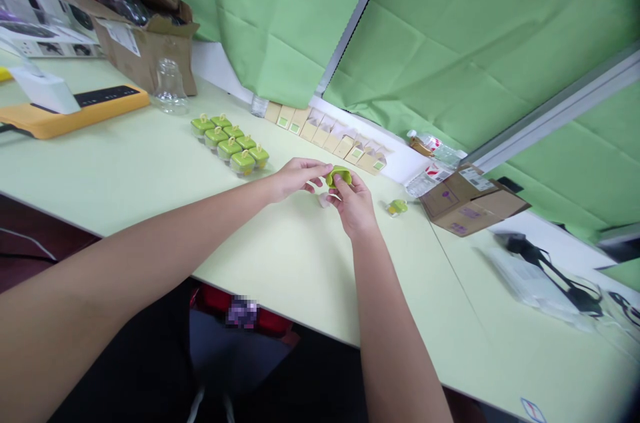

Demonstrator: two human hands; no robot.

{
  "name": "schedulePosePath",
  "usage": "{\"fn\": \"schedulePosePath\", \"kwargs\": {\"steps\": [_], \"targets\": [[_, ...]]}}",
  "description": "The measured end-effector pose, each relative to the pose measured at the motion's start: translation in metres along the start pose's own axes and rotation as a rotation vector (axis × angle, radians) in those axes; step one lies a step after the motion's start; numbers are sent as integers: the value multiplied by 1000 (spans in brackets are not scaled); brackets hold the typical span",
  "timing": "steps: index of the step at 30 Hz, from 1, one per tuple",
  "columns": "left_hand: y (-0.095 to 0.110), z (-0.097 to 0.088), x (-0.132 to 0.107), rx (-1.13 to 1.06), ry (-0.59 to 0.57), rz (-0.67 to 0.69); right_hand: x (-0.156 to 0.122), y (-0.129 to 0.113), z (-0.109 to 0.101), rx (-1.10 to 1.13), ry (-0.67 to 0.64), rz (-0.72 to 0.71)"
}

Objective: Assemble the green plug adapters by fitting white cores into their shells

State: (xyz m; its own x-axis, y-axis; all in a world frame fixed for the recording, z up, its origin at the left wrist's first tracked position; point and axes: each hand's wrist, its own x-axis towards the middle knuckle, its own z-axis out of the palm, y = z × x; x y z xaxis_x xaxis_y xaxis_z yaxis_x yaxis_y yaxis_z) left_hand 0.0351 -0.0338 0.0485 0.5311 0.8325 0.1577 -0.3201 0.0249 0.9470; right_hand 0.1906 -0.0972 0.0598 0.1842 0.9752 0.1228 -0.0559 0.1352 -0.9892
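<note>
Over the middle of the table, my right hand (356, 204) grips a small green lid (342, 172), its thumb pressed into the lid's hollow side. My left hand (295, 178) reaches in from the left, its fingertips at the lid's left edge and the other fingers loosely curled. Just below the lid, beside my right fingers, is a small whitish piece (325, 200); whether I hold it or it lies on the table I cannot tell. Left of my hands stand several clear containers with green ringed lids (229, 148) in two rows. Another green-lidded container (397, 208) sits to the right.
Small cardboard boxes (327, 136) line the table's back edge. At the left are an orange power strip (115, 100), a clear jar (171, 86) and an open carton (145, 53). Plastic bottles (435, 150), a cardboard box (465, 200) and a black cabled device (555, 276) lie right.
</note>
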Motion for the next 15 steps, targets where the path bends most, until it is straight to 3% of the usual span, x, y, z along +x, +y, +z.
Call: {"fn": "schedulePosePath", "kwargs": {"steps": [15], "targets": [[-2, -2, 1, -5, -10, 10, 0, -2, 1, -37, -6, -27]]}}
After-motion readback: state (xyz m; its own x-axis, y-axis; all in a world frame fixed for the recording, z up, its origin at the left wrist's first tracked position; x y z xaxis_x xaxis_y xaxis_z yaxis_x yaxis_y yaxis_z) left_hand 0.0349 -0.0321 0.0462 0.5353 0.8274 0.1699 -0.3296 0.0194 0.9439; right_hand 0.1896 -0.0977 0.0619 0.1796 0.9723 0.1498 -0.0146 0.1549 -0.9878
